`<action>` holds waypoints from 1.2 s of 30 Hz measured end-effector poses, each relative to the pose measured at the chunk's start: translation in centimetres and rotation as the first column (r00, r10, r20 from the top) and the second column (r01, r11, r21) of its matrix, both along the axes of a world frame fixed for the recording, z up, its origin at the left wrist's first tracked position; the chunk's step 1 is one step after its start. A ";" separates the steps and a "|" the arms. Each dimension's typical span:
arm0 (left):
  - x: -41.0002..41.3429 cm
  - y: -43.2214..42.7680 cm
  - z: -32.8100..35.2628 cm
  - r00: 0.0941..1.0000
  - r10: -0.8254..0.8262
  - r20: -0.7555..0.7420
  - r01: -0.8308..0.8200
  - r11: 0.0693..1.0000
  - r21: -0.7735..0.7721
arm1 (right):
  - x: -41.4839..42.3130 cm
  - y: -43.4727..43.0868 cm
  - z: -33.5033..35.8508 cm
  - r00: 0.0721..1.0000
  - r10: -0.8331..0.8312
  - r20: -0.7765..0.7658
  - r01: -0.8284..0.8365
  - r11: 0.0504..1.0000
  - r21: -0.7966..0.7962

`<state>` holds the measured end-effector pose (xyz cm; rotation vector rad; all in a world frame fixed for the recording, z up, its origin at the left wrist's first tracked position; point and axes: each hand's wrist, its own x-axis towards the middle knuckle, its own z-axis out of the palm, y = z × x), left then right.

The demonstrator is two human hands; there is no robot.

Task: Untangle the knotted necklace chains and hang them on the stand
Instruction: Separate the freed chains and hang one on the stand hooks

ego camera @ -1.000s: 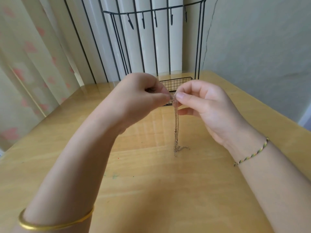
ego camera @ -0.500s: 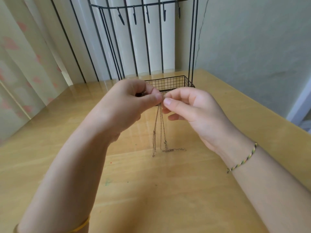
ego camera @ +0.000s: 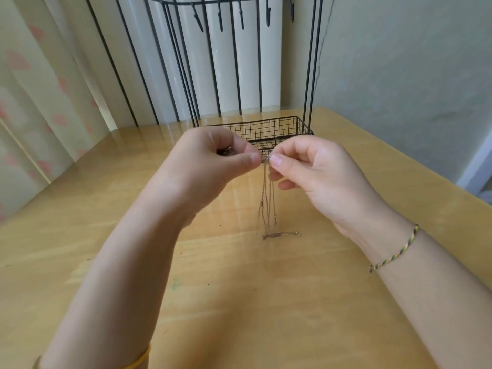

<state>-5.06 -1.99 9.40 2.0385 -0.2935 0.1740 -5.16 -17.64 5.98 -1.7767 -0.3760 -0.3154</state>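
Gold-toned thin metal necklace chains [ego camera: 267,203]: several strands bunched together, held up at their top between both hands and hanging almost straight down; the lower ends reach the pale glossy wooden surface [ego camera: 239,302], where a short length lies flat and trails to the right. Whether the strands are knotted at the pinch cannot be told. Left hand [ego camera: 213,166]: fingers [ego camera: 247,158] curled, thumb tip pressed against the forefinger on the top of the chains; a small dark bunch shows inside the curled palm, too blurred to identify. Right hand [ego camera: 314,177]: fingers [ego camera: 282,162] curled, thumb and forefinger pinching the same spot, tips nearly touching those of the left hand; the remaining fingers are folded loosely below. Black wire stand [ego camera: 308,75]: upright at the far edge of the surface, thin vertical rods rising to a curved top rail. Row of black hooks [ego camera: 221,20]: hanging from that rail, none bearing a chain. Black wire-mesh basket [ego camera: 266,129]: rectangular, forming the foot of the stand, just behind the hands. Plain gold bangle [ego camera: 138,360]: on the left forearm, at the lower edge of view. Braided green, yellow and red cord bracelet [ego camera: 394,251]: round the right wrist. Cream curtain with pink heart shapes [ego camera: 40,89]: far left. Grey-green plaster wall [ego camera: 399,62]: right, behind the surface.
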 end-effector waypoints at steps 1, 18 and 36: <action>0.0 0.0 0.0 1.000 0.001 0.009 -0.001 1.000 0.009 | 0.0 0.1 0.0 1.000 0.005 -0.002 -0.005 1.000 -0.005; 0.0 -0.7 -0.8 0.994 0.026 0.106 -0.027 1.000 0.011 | -0.2 0.4 0.2 0.980 0.128 -0.155 -0.101 0.980 0.171; 0.2 -0.6 -1.2 0.998 -0.040 0.053 0.046 0.992 -0.114 | -0.5 0.4 0.0 0.959 0.189 -0.210 -0.117 0.943 0.312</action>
